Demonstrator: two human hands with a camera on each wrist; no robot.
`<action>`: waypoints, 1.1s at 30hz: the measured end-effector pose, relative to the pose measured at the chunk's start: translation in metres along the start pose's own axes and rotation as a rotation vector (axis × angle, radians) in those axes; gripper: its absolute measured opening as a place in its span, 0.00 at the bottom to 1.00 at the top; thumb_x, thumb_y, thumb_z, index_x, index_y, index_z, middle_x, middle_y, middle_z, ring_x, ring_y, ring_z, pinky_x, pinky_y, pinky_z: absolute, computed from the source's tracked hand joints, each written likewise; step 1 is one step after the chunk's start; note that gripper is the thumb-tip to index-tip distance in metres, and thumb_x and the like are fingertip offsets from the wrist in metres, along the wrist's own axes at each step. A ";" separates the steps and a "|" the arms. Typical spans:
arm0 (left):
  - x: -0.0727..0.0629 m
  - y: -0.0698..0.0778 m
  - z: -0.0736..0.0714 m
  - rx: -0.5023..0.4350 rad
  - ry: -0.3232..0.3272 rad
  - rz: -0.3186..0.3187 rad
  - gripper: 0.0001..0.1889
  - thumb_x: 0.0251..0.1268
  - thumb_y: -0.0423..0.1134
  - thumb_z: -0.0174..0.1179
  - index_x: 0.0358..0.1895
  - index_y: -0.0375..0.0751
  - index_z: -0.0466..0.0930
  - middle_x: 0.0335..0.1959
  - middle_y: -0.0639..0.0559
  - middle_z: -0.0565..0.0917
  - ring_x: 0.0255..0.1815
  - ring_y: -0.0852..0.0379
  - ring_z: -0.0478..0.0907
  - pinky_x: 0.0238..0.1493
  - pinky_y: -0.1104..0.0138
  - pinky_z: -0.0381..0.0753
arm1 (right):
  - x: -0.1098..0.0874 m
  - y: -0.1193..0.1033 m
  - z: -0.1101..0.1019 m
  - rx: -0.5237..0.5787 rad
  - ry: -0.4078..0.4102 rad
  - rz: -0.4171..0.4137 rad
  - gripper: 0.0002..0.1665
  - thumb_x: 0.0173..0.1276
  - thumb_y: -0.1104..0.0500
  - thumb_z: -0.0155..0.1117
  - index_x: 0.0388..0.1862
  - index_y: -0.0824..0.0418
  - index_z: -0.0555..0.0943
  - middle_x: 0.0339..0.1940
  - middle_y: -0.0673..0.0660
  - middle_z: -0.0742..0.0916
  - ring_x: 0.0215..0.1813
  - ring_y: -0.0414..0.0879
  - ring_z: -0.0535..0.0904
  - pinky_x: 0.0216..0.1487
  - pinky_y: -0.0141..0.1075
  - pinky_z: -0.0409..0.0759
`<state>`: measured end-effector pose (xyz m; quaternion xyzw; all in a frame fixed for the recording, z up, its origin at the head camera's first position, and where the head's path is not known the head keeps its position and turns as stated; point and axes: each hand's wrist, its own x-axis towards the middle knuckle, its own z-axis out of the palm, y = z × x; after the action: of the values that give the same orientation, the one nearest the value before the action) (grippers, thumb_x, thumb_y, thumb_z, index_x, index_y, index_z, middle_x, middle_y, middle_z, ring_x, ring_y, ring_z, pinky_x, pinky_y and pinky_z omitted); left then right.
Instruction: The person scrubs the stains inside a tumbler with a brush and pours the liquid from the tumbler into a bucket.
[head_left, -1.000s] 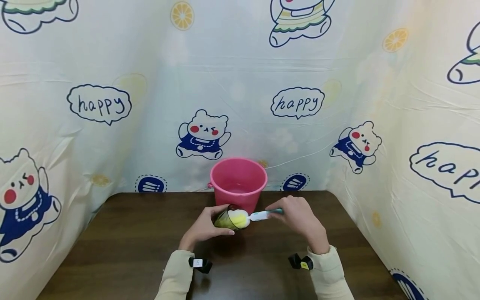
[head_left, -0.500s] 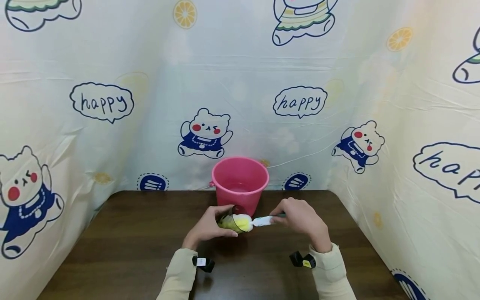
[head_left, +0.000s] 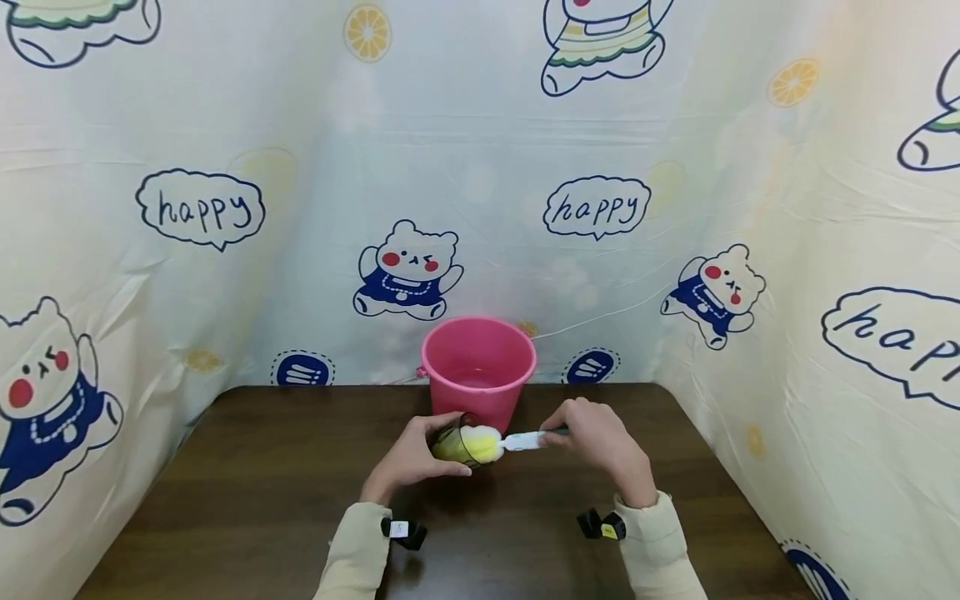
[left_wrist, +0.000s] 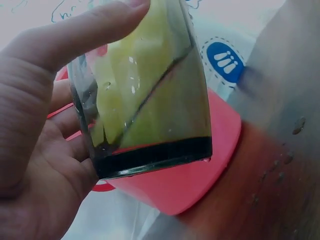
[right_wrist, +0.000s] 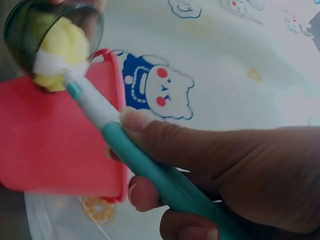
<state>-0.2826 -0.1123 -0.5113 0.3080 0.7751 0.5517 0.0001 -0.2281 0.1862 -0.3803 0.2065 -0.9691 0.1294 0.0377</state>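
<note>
My left hand point(head_left: 410, 456) grips a dark tinted, see-through glass point(left_wrist: 155, 110) lying on its side, its mouth turned to the right. In the right wrist view, my right hand point(right_wrist: 240, 170) holds the green and white handle point(right_wrist: 145, 165) of a sponge brush. The brush's yellow and white sponge head point(right_wrist: 62, 50) is partly inside the glass, with its end near the handle at the rim. Through the glass wall the yellow sponge shows in the left wrist view. Both hands are above the table, just in front of a pink bucket point(head_left: 480, 400).
The dark wooden table point(head_left: 247, 500) carries the bucket near its back edge. Water drops point(left_wrist: 287, 157) lie on the tabletop in the left wrist view. A printed curtain point(head_left: 480, 125) hangs behind the table and along both sides.
The right hand and brush shift slightly relative to the glass, the sponge staying partly inside. The left hand keeps its grip on the glass. The bucket stays in place.
</note>
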 end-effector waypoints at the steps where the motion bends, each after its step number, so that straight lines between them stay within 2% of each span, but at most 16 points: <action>1: -0.001 0.000 0.000 0.001 -0.008 0.000 0.44 0.46 0.47 0.82 0.71 0.44 0.75 0.67 0.52 0.79 0.66 0.50 0.75 0.64 0.56 0.79 | -0.002 -0.001 0.000 0.008 -0.011 -0.011 0.07 0.62 0.50 0.77 0.38 0.48 0.93 0.31 0.42 0.90 0.26 0.35 0.75 0.30 0.33 0.77; 5: -0.002 -0.001 0.003 -0.015 -0.029 0.003 0.44 0.48 0.46 0.81 0.72 0.44 0.74 0.68 0.52 0.78 0.66 0.50 0.75 0.64 0.58 0.78 | -0.009 -0.002 -0.005 0.028 0.007 -0.054 0.06 0.63 0.51 0.76 0.38 0.47 0.93 0.31 0.40 0.90 0.26 0.34 0.74 0.29 0.32 0.76; 10: 0.000 0.002 0.004 -0.024 -0.015 0.001 0.44 0.48 0.43 0.82 0.72 0.44 0.74 0.68 0.53 0.79 0.66 0.50 0.75 0.65 0.58 0.78 | -0.007 0.002 -0.010 0.023 0.061 -0.070 0.05 0.65 0.50 0.75 0.38 0.45 0.93 0.26 0.38 0.87 0.22 0.34 0.69 0.24 0.31 0.70; 13: 0.001 0.004 0.003 -0.016 -0.022 0.011 0.44 0.48 0.43 0.82 0.72 0.44 0.73 0.67 0.52 0.79 0.65 0.50 0.75 0.64 0.59 0.79 | -0.004 0.005 -0.009 0.023 0.049 -0.027 0.05 0.65 0.50 0.74 0.39 0.46 0.93 0.22 0.38 0.84 0.21 0.35 0.69 0.23 0.31 0.68; 18: 0.001 0.010 0.001 -0.012 -0.011 -0.001 0.44 0.48 0.42 0.82 0.72 0.42 0.73 0.68 0.50 0.79 0.67 0.48 0.74 0.65 0.59 0.77 | -0.006 0.005 -0.005 0.064 -0.012 0.068 0.06 0.64 0.51 0.75 0.39 0.47 0.93 0.28 0.41 0.88 0.26 0.37 0.74 0.29 0.35 0.75; 21: 0.001 0.009 0.002 -0.006 -0.012 -0.018 0.44 0.46 0.44 0.82 0.71 0.44 0.74 0.68 0.53 0.79 0.67 0.50 0.74 0.65 0.58 0.77 | -0.010 0.002 -0.008 0.092 -0.046 0.073 0.06 0.63 0.51 0.76 0.39 0.48 0.93 0.32 0.41 0.90 0.28 0.37 0.77 0.32 0.36 0.78; 22: 0.001 0.004 0.004 -0.002 -0.010 -0.016 0.44 0.46 0.46 0.83 0.71 0.45 0.74 0.68 0.54 0.79 0.67 0.51 0.74 0.65 0.57 0.78 | -0.012 0.001 -0.010 0.095 -0.049 0.069 0.06 0.63 0.51 0.76 0.39 0.47 0.93 0.32 0.41 0.90 0.28 0.37 0.77 0.32 0.35 0.79; 25: 0.001 0.003 0.006 -0.006 -0.003 -0.017 0.44 0.45 0.46 0.83 0.71 0.45 0.75 0.68 0.54 0.79 0.66 0.51 0.75 0.64 0.55 0.79 | -0.013 -0.003 -0.017 0.093 -0.040 0.058 0.05 0.64 0.51 0.76 0.38 0.46 0.93 0.31 0.40 0.89 0.27 0.37 0.76 0.30 0.35 0.78; 33: 0.001 0.003 0.004 0.029 -0.028 -0.030 0.44 0.45 0.44 0.83 0.71 0.47 0.75 0.66 0.57 0.79 0.65 0.54 0.75 0.65 0.54 0.78 | -0.007 -0.004 -0.024 0.057 0.000 0.069 0.04 0.63 0.50 0.76 0.36 0.46 0.93 0.22 0.38 0.85 0.22 0.37 0.74 0.26 0.35 0.74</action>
<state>-0.2808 -0.1076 -0.5101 0.3040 0.7874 0.5360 0.0149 -0.2194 0.1921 -0.3570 0.1740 -0.9716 0.1583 0.0275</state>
